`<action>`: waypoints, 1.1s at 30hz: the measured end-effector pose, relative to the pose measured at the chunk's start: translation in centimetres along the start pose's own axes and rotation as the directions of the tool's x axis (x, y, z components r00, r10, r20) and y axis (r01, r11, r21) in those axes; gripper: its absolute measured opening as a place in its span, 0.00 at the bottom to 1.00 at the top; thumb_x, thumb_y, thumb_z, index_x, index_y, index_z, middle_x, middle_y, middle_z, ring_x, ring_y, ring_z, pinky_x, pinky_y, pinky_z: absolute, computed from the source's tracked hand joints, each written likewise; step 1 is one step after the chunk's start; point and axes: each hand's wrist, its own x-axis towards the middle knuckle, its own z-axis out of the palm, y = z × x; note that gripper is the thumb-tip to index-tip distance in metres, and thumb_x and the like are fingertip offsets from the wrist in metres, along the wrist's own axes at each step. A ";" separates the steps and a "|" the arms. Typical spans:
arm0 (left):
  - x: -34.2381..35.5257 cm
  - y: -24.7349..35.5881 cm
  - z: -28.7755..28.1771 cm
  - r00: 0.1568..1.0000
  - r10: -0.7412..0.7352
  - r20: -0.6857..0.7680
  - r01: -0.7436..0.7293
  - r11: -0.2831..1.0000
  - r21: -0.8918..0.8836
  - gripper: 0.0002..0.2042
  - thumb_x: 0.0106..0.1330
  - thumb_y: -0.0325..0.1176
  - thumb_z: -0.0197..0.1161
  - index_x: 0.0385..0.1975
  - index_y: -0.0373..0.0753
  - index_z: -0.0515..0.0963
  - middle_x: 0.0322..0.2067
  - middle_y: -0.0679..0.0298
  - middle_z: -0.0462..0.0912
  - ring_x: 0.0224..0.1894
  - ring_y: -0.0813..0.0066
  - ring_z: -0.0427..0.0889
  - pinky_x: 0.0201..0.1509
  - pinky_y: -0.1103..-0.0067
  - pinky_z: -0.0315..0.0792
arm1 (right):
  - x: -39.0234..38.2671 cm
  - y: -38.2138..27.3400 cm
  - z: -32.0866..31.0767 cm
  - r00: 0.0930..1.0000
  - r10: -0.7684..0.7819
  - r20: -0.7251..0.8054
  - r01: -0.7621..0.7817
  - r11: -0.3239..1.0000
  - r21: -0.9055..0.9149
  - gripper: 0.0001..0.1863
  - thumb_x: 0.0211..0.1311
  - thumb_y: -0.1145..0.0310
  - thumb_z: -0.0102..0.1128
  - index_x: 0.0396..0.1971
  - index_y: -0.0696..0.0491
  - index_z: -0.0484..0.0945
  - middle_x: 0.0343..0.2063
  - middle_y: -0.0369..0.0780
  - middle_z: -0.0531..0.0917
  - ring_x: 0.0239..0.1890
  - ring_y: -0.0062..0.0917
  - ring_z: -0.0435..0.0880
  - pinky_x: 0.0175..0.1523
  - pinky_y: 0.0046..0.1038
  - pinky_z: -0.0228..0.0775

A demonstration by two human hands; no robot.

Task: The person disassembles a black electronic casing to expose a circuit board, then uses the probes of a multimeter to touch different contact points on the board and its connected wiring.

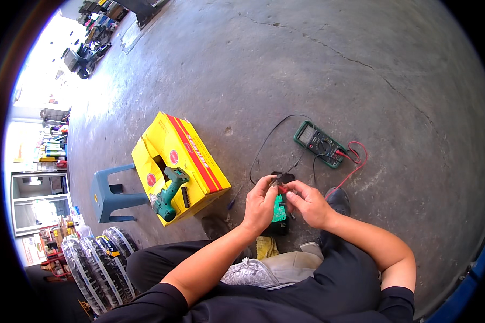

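Observation:
My left hand (pixel 261 203) and my right hand (pixel 311 205) meet fingertip to fingertip above a green circuit board (pixel 279 208). Both are closed in a pinch. A red test lead (pixel 352 178) runs from the multimeter (pixel 320 144) to my right hand, where a bit of red shows at the fingertips. What my left fingers grip is too small to make out. The board sits upright by a black housing (pixel 278 227) between my legs. Just beyond my fingers lies a dark part (pixel 283 177), partly covered by them. A black lead (pixel 275 128) loops across the floor.
At left a yellow carton (pixel 213 171) carries a green cordless tool (pixel 172 195) and a small black strip (pixel 186 197). Beside it a blue stool (pixel 112 195) lies tipped over. Tyres (pixel 86 272) stand at lower left. The concrete floor (pixel 409 161) has a long crack.

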 end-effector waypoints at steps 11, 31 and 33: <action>0.0 0.5 0.3 1.000 0.008 -0.006 -0.008 1.000 -0.003 0.14 0.69 0.28 0.56 0.51 0.32 0.78 0.38 0.63 0.86 0.41 0.81 0.81 0.49 0.80 0.74 | -0.5 -1.2 0.0 0.996 -0.081 -0.047 0.076 0.992 -0.100 0.13 0.74 0.68 0.49 0.52 0.58 0.75 0.25 0.33 0.79 0.30 0.15 0.76 0.38 0.22 0.69; 3.1 4.6 -5.2 0.803 -0.296 0.516 0.411 0.904 -0.120 0.17 0.78 0.36 0.51 0.54 0.27 0.73 0.43 0.53 0.84 0.48 0.65 0.85 0.58 0.70 0.77 | 0.4 -4.9 -0.7 0.994 -0.096 0.061 0.109 0.959 -0.261 0.14 0.71 0.66 0.52 0.50 0.59 0.74 0.31 0.44 0.85 0.31 0.29 0.84 0.40 0.31 0.75; 3.4 5.9 -6.0 0.770 -0.311 0.556 0.411 0.910 -0.060 0.16 0.78 0.35 0.52 0.55 0.27 0.72 0.44 0.53 0.84 0.50 0.65 0.85 0.58 0.70 0.78 | 1.1 -5.9 -1.1 0.985 -0.080 0.153 0.128 0.934 -0.333 0.14 0.71 0.66 0.52 0.50 0.59 0.74 0.30 0.44 0.85 0.31 0.28 0.84 0.40 0.32 0.75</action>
